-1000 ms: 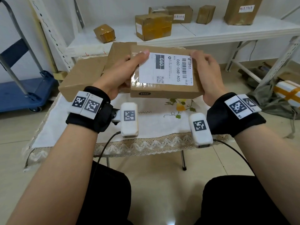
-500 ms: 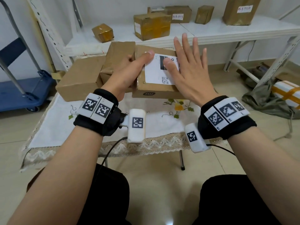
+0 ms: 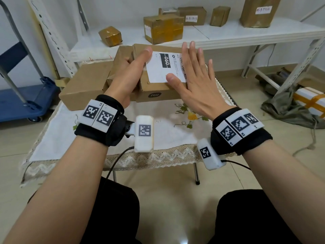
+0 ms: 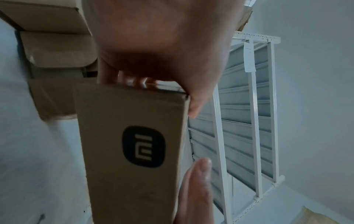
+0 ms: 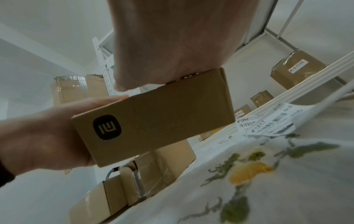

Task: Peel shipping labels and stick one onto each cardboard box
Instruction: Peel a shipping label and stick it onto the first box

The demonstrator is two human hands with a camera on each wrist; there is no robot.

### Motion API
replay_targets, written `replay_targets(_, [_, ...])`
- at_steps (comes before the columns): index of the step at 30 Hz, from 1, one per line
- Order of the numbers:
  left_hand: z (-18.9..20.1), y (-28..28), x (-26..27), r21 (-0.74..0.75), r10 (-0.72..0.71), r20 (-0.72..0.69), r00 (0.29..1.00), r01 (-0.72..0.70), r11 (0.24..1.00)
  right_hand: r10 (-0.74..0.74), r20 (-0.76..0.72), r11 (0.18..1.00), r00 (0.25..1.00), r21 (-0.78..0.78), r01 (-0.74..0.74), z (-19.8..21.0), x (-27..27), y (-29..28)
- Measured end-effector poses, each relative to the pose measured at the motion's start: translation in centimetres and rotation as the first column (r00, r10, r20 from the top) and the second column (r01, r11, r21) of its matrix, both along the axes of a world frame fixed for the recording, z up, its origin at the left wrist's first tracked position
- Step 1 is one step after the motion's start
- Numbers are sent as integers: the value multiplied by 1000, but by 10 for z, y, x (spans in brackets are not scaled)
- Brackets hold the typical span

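A flat brown cardboard box (image 3: 158, 93) with a dark logo on its near side is held above the far part of the table. A white shipping label (image 3: 161, 67) printed "060" lies on its top. My left hand (image 3: 133, 67) grips the box's left end, thumb on top at the label's corner and fingers curled underneath. My right hand (image 3: 191, 71) lies flat on the label with straight, spread fingers, covering its right half. The left wrist view shows the box (image 4: 130, 151) edge-on, and the right wrist view shows the box (image 5: 162, 118) under my right palm.
Two more plain boxes (image 3: 84, 85) (image 3: 121, 64) sit on the embroidered tablecloth (image 3: 105, 138) at the left. A strip of spare labels (image 5: 268, 122) lies on the cloth to the right. Behind stands a white shelf (image 3: 246, 32) with taped parcels, and a blue trolley (image 3: 21, 103) at the left.
My right hand let go of the box's right end, opened flat onto the label, and slid rightward across it. The left hand kept its hold while the box moved further from me.
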State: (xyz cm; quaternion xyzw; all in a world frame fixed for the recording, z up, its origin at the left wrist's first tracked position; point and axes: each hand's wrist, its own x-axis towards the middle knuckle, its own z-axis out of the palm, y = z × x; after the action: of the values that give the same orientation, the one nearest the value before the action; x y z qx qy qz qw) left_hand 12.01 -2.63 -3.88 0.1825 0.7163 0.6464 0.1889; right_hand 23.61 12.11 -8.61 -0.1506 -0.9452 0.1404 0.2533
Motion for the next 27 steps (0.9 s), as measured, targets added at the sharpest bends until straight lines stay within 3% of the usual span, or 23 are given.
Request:
replay_targets(7, [-2, 10, 13, -34, -89, -51, 995, 87, 996, -41, -87, 996, 995, 74, 47, 18, -3, -8])
replay_targets(11, [-2, 13, 21, -65, -119, -22, 993, 118, 991, -4, -122, 1000, 993, 25, 7, 13, -5, -16])
replay_targets(20, [-6, 11, 6, 35, -35, 1, 999, 35, 999, 106, -35, 994, 994, 24, -106, 6, -3, -27])
replay_targets(27, [-8, 16, 11, 7, -107, -9, 994, 108, 994, 75, -165, 996, 983, -29, -81, 25, -2, -20])
